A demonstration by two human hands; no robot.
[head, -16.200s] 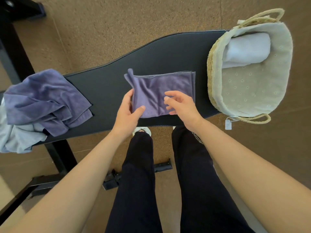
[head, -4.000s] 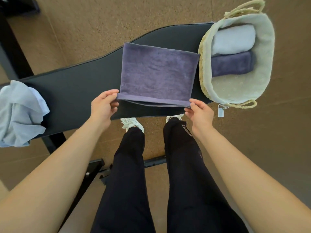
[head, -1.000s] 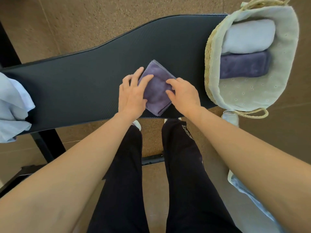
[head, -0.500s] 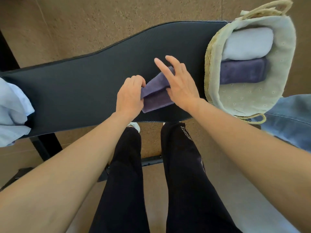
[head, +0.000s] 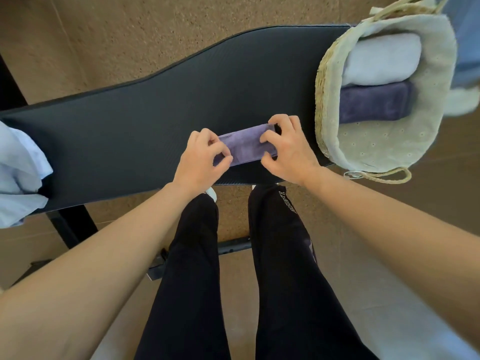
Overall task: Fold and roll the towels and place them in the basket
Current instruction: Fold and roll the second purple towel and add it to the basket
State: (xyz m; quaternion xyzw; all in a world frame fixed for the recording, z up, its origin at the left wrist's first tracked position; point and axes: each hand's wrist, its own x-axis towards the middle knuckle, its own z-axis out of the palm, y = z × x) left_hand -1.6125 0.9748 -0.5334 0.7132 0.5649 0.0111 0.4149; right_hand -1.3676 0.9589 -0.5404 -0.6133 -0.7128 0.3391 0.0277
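While our left hand [head: 201, 157] and right hand [head: 287, 149] pinch the purple towel [head: 245, 145] at frame centre, the basket [head: 327, 81] sits upper right.

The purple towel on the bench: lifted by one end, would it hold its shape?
Probably not: the purple towel is soft cloth, pinched by left hand and right hand, so it would likely sag or unroll. The dark roll in the basket holds shape lying flat, so this one might too.

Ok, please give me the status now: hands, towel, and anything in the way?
Left hand and right hand grip the purple towel, one at each end. Towel a narrow bundle on the bench. Basket just beside, near part free; nothing between.
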